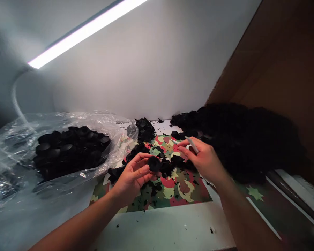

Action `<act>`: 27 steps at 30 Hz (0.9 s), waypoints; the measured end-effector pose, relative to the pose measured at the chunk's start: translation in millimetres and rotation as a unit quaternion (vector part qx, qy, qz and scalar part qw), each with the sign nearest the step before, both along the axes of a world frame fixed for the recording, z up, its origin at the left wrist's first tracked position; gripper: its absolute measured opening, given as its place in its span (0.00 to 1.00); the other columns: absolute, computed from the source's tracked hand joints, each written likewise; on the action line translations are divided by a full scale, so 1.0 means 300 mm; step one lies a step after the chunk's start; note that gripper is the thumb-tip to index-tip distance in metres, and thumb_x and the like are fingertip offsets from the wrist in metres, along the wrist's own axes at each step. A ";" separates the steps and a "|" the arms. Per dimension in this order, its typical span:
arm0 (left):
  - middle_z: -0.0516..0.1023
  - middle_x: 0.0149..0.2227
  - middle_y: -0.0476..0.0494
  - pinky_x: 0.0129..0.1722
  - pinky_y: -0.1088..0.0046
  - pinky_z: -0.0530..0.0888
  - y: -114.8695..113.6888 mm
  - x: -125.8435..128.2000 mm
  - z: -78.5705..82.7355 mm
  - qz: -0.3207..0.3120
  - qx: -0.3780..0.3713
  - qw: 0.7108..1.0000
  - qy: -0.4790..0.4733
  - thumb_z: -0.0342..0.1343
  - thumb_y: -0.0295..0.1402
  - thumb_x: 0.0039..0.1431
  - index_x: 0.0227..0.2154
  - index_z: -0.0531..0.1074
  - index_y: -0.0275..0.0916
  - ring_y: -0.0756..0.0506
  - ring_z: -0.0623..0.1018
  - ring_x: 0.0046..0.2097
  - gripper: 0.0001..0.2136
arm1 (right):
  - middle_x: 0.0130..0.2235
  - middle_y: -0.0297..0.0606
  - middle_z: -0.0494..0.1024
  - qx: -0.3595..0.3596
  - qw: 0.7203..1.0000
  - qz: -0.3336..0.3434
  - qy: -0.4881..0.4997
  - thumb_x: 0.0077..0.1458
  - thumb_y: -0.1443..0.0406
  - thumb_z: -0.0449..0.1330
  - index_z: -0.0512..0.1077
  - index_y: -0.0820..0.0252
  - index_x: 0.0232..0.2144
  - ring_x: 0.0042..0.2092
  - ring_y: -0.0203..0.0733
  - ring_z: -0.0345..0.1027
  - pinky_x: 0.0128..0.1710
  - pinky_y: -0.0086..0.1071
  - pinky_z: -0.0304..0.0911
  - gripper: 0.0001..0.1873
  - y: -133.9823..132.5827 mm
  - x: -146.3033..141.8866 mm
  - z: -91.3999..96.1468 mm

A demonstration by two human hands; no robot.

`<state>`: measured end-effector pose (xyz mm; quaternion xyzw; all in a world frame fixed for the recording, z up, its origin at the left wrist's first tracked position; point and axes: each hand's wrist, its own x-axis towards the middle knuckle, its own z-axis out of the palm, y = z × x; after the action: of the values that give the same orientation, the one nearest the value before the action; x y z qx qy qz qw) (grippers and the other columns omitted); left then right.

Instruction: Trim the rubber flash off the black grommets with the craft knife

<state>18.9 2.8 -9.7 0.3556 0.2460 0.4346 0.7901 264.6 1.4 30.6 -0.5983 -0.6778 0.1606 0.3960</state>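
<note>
Holding one round black rubber-like disc [154, 163] in the fingers of the left hand [132, 176], above a camouflage-patterned mat [206, 197] littered with ragged black scraps [156, 188]. Grasping a slim pale-grey pen-like tool [192, 144] in the right hand [205, 158], apart from disc. Judged midway: probably finished, smooth black discs [72, 148] in clear plastic bag [113, 148]; probably left, large dark heap [251, 136] at right, too dark to resolve.

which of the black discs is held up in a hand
The single disc in the left hand, above the patterned mat; the heaped discs in the clear plastic bag have no hand on them.
</note>
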 end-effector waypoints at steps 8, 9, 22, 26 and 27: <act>0.79 0.40 0.42 0.31 0.80 0.70 0.002 0.018 -0.029 0.037 -0.013 0.998 0.052 0.77 0.34 0.42 0.46 0.80 0.38 0.53 0.73 0.31 0.26 | 0.34 0.38 0.79 -0.282 0.905 -0.115 -0.298 0.50 0.64 0.63 0.71 0.56 0.28 0.32 0.45 0.73 0.27 0.31 0.56 0.04 -0.190 0.253 -0.089; 0.79 0.38 0.43 0.30 0.81 0.68 0.001 0.020 -0.033 0.037 -0.013 0.998 0.055 0.78 0.34 0.41 0.46 0.80 0.37 0.53 0.72 0.30 0.26 | 0.34 0.39 0.79 -0.272 0.911 -0.103 -0.292 0.50 0.64 0.63 0.72 0.56 0.28 0.35 0.47 0.74 0.30 0.33 0.60 0.03 -0.205 0.273 -0.119; 0.80 0.48 0.32 0.40 0.74 0.73 -0.013 0.020 0.005 -0.037 -0.003 0.999 -0.025 0.71 0.41 0.53 0.46 0.80 0.34 0.47 0.78 0.38 0.21 | 0.29 0.39 0.79 -0.226 0.972 -0.064 0.023 0.57 0.53 0.60 0.74 0.56 0.38 0.30 0.46 0.73 0.29 0.34 0.66 0.15 -0.308 0.353 -0.149; 0.79 0.48 0.34 0.47 0.68 0.75 -0.014 0.021 -0.002 -0.043 0.005 0.999 -0.013 0.71 0.39 0.53 0.47 0.80 0.36 0.43 0.79 0.43 0.21 | 0.25 0.32 0.69 -0.219 0.933 -0.102 0.267 0.57 0.46 0.62 0.68 0.55 0.54 0.26 0.39 0.64 0.26 0.31 0.62 0.29 -0.293 0.267 -0.110; 0.79 0.48 0.35 0.48 0.68 0.75 -0.014 0.021 -0.004 -0.039 0.008 0.999 -0.008 0.72 0.38 0.52 0.47 0.79 0.37 0.43 0.79 0.44 0.21 | 0.25 0.30 0.67 -0.213 0.921 -0.098 0.310 0.56 0.47 0.63 0.68 0.54 0.54 0.25 0.37 0.60 0.25 0.30 0.60 0.29 -0.282 0.237 -0.099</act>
<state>25.3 -1.3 -11.0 0.3680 0.2223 0.4078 0.8055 335.6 -83.4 0.8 -0.6524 -0.4083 0.4393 0.4633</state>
